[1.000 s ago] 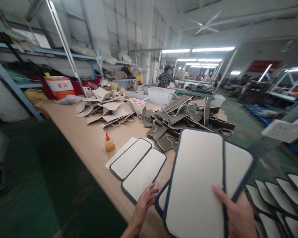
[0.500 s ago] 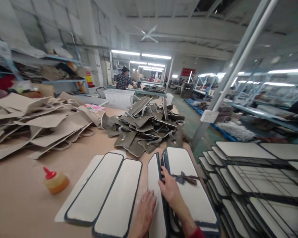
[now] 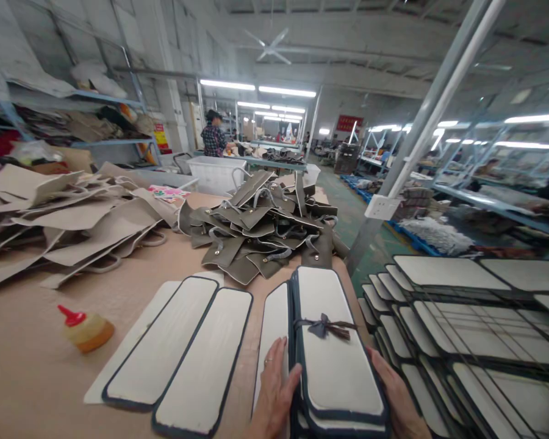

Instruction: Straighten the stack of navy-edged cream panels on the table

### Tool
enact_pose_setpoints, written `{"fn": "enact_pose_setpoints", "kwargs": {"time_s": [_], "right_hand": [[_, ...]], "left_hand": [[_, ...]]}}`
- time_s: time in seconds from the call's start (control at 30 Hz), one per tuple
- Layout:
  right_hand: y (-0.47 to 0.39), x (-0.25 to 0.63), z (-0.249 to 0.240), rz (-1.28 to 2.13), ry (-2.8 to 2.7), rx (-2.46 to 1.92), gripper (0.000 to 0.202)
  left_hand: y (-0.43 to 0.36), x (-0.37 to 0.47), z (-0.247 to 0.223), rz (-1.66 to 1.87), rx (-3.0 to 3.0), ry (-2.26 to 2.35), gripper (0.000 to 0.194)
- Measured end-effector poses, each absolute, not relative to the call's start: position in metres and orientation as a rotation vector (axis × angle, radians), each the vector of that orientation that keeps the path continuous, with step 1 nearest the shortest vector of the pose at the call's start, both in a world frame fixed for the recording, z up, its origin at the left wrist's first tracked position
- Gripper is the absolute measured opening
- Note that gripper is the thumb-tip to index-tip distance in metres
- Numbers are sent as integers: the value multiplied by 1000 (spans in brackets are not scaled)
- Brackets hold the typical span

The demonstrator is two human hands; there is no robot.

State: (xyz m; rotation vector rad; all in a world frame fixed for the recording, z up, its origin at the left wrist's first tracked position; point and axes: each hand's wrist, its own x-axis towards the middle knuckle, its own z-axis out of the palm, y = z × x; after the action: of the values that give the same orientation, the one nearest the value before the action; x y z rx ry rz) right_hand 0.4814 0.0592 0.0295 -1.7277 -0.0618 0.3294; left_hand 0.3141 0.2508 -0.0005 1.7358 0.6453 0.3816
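Bundle of cream, dark-bound panels (image 3: 341, 378), tied across its upper part with a dark strip (image 3: 320, 327) knotted on top, lay at the right side of the brown-covered worktable (image 3: 32, 372), between our two hands. Our left hand (image 3: 274, 390) was beside its left edge, the thumb apart from the fingers and turned toward the bundle, the fingers reaching up over a loose cream panel (image 3: 273, 314) that lay just to the left. Our right hand (image 3: 396, 390) lay along the opposite edge, fingertips at the lower right side; we could not tell whether those fingers pressed on it or how far they curled underneath. Neither hand touched the knot, which sat beyond our fingertips. To handle the bundle well, we judged, we needed even pressure from both sides, palms low on the long edges, so that the panels stayed squared and none slid out of the tie; we also needed to keep the left fingers from dragging the loose panel along. Two more dark-bound panels (image 3: 201, 366) lay side by side farther left, with a red-capped squeeze bottle (image 3: 88, 332) past them, and an olive-brown heap of handled pieces (image 3: 256, 231) rose behind.
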Motion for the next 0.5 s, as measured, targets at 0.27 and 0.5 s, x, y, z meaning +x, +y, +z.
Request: {"fn": "enact_pose_setpoints", "kwargs": {"time_s": [0.27, 0.5], "right_hand": [[63, 509, 29, 122, -328, -1862, 68], [105, 518, 52, -22, -920, -1937, 23]], "left_hand": [[249, 362, 42, 651, 2101, 400, 36], [252, 409, 65, 445, 2444, 432, 12]]}}
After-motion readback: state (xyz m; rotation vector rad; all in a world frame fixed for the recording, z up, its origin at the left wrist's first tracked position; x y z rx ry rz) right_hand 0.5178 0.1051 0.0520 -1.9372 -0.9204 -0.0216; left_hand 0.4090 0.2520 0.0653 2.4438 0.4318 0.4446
